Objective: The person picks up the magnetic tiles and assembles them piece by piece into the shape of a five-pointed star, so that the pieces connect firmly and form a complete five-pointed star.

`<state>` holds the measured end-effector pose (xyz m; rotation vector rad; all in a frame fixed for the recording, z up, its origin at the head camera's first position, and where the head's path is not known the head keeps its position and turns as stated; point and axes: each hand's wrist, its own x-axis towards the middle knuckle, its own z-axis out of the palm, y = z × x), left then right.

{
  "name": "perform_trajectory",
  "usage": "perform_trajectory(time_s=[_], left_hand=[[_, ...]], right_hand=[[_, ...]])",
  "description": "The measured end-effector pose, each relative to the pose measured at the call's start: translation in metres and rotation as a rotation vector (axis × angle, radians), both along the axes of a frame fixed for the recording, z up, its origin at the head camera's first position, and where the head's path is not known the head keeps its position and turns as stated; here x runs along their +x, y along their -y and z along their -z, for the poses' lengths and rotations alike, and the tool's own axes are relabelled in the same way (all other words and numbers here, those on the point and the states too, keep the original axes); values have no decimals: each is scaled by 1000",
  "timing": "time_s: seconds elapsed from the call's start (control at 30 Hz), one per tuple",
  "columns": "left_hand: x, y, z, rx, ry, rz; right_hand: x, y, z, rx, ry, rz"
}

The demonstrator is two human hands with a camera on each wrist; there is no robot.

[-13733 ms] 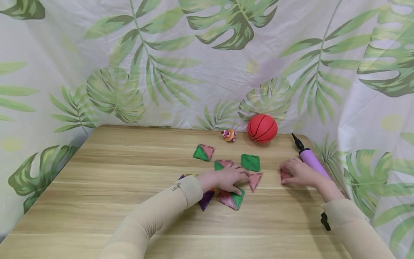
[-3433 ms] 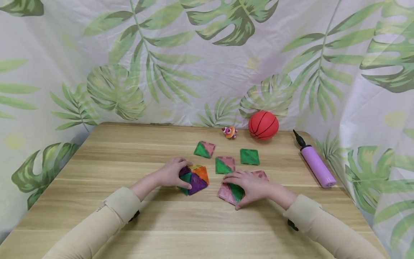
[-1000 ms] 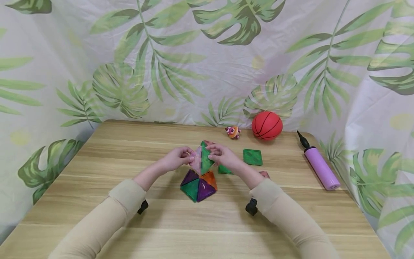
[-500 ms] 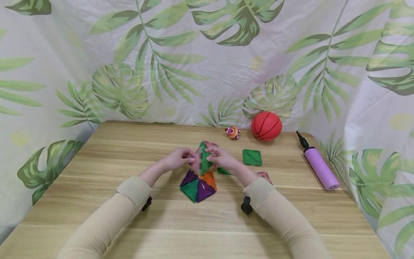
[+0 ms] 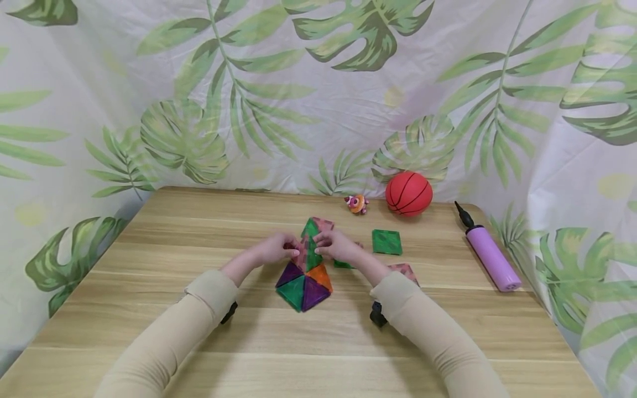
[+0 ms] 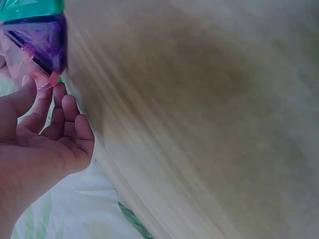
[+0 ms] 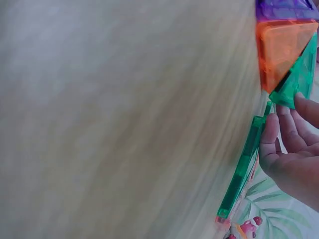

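Note:
My left hand [image 5: 276, 249] pinches a pink triangular magnetic tile [image 5: 301, 260] by its outer corner. On the other side, my right hand [image 5: 338, 246] pinches the green triangular tile [image 7: 301, 77] beside it between thumb and fingers. The two tiles lean side by side along the far side of a low, many-sided dome of magnetic tiles. Purple [image 5: 316, 293], teal-green [image 5: 291, 292] and orange [image 5: 319, 276] triangles form the dome's near sides. In the left wrist view, the pink tile's edge lies right along a purple triangle [image 6: 47, 40].
Behind the hands lies a green-and-pink square [image 5: 309, 228]; another green-and-pink pair [image 5: 343, 264] is partly hidden by my right hand. A green square [image 5: 387, 242] and a pink tile [image 5: 407, 272] lie rightward. Further off are a small toy figure [image 5: 356, 204], red ball [image 5: 409, 193] and purple pump [image 5: 491, 258].
The pink and green tiles, earlier flat right of the dome, were lifted to its far side. Over the last second both hands have lowered them and tilted them against the dome.

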<state>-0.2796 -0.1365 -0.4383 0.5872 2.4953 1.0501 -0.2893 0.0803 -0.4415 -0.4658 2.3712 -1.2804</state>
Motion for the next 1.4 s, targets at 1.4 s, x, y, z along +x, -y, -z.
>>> perform_trajectory(time_s=[1.4], left_hand=[[27,12,-8,-44,-176,-16]], right_hand=[[27,-100,-3,539,-426,-307]])
